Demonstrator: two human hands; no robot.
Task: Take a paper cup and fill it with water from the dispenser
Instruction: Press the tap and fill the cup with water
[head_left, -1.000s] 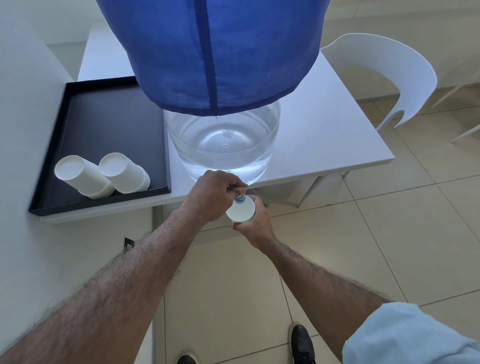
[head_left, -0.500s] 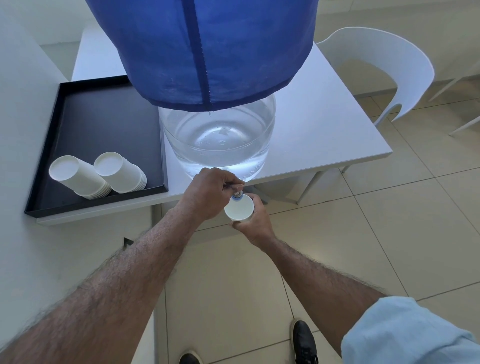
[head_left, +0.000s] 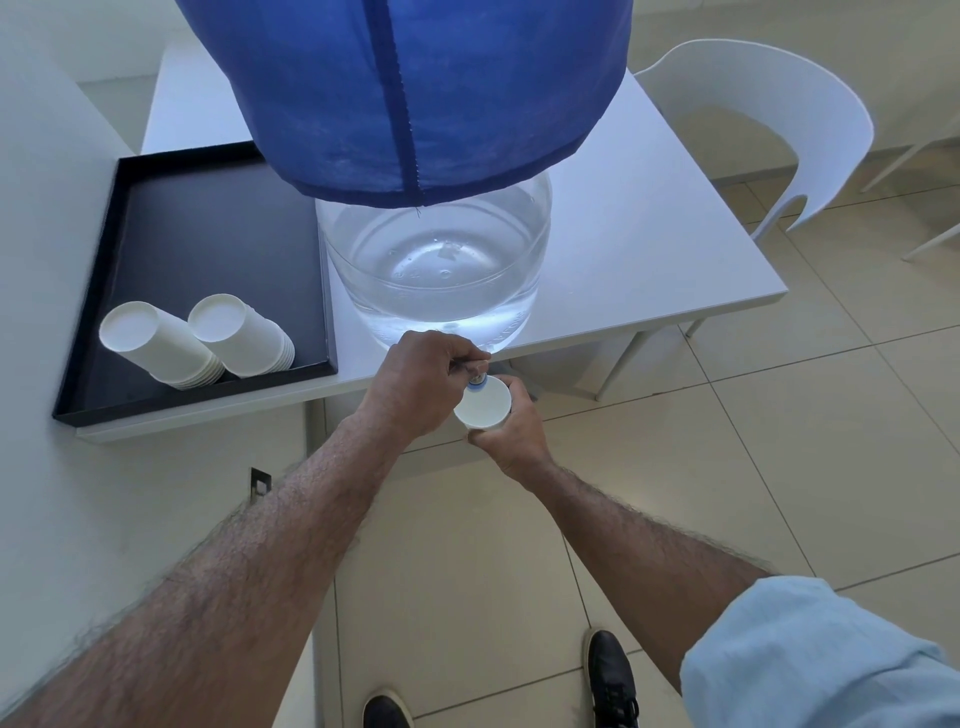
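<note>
Right hand (head_left: 511, 434) grip closed around cup (head_left: 483, 409) under tap (head_left: 475, 375), left hand (head_left: 421, 382) pinching tap; water level unseen, so overflow or tilting spill likely.

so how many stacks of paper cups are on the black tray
2, both lying on their sides at the near end of the black tray: the left stack and the right stack, side by side. One more cup is in the right hand.
</note>
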